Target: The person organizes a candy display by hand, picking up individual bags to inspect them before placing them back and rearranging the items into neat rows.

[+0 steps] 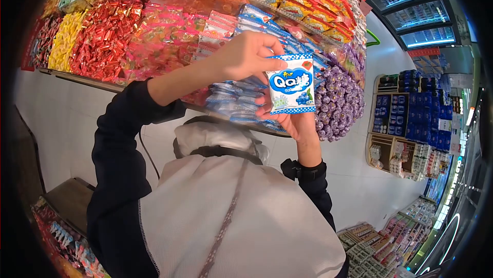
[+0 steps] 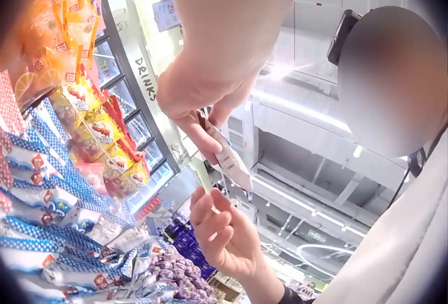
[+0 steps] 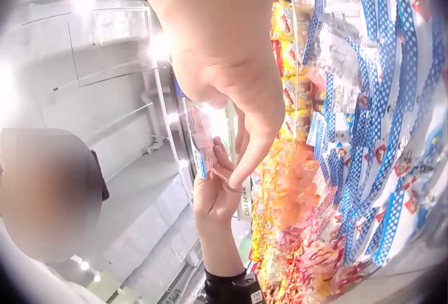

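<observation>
A small white-and-blue gummy candy bag (image 1: 291, 85), printed QQ糖 with blueberries, is held up facing the head camera. My left hand (image 1: 249, 57) pinches it at its upper left corner. Just below and behind the bag is my right hand (image 1: 298, 124), partly hidden by it in the head view. In the left wrist view the bag (image 2: 233, 167) shows edge-on, and the right hand (image 2: 227, 237) has loosely bent fingers apart from it. From the right wrist, the bag (image 3: 201, 132) appears beyond the near right hand (image 3: 238, 101), with the left hand (image 3: 215, 195) at its lower end.
Similar blue-dotted bags (image 2: 56, 227) lie piled in the display under my hands. Purple-wrapped candies (image 1: 339, 103) are heaped to the right, red-wrapped ones (image 1: 105, 36) to the left. Stocked shelves (image 1: 411, 118) and drink coolers (image 1: 418, 5) stand farther right.
</observation>
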Action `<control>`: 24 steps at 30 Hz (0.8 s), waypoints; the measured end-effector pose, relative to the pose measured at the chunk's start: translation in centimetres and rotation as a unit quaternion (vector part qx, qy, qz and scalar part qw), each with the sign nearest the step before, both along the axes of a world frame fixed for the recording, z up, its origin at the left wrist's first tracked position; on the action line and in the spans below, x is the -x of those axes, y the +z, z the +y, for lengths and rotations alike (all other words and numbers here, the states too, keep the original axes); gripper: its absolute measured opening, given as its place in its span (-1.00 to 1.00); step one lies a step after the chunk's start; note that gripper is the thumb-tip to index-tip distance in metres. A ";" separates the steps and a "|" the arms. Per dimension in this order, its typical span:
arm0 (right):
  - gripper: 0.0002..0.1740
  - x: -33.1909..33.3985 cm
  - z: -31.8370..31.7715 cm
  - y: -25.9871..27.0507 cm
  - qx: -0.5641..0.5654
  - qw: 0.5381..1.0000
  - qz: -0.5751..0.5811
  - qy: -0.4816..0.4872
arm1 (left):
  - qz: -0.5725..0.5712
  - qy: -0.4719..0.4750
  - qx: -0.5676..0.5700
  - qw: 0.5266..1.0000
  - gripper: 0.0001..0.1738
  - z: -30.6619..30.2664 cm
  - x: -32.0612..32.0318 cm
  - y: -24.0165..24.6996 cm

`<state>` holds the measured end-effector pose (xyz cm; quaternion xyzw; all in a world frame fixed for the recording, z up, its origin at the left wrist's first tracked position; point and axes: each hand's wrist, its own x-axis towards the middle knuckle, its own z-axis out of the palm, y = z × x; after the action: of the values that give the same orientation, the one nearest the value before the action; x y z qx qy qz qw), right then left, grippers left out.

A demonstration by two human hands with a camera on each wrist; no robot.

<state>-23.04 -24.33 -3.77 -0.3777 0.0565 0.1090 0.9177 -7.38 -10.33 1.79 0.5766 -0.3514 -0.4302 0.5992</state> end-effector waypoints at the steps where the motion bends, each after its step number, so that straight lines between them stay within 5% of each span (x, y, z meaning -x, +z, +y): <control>1: -0.30 -0.1 0.2 -0.1 -0.006 1.000 -0.001 0.022 | -0.004 -0.007 0.022 1.000 -0.82 0.0 0.1 -0.2; 6: -0.34 -0.3 1.4 0.2 -0.100 0.993 -0.049 0.028 | -0.048 -0.050 0.138 0.988 -0.82 -0.1 -0.1 -1.8; 10: -0.56 0.2 1.0 0.7 -0.010 0.997 -0.061 -0.050 | -0.032 -0.049 0.213 0.975 -0.78 -0.1 -0.3 -3.5; 13: -0.69 0.5 2.0 1.8 0.135 0.970 -0.050 -0.195 | 0.051 -0.006 0.126 0.991 -0.67 1.1 0.0 -2.8; 16: -0.80 0.5 1.7 1.9 0.192 0.951 -0.049 -0.237 | 0.108 0.001 0.097 0.989 -0.64 1.8 0.3 -3.3; 24: -0.88 0.1 1.9 1.3 0.221 0.948 -0.028 -0.226 | 0.048 0.021 0.033 0.998 -0.84 2.4 1.2 -5.3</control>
<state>-23.15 -22.44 -2.43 -0.5513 0.1371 -0.1276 0.8130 -8.59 -7.97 -3.48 0.5425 -0.3238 -0.4332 0.6428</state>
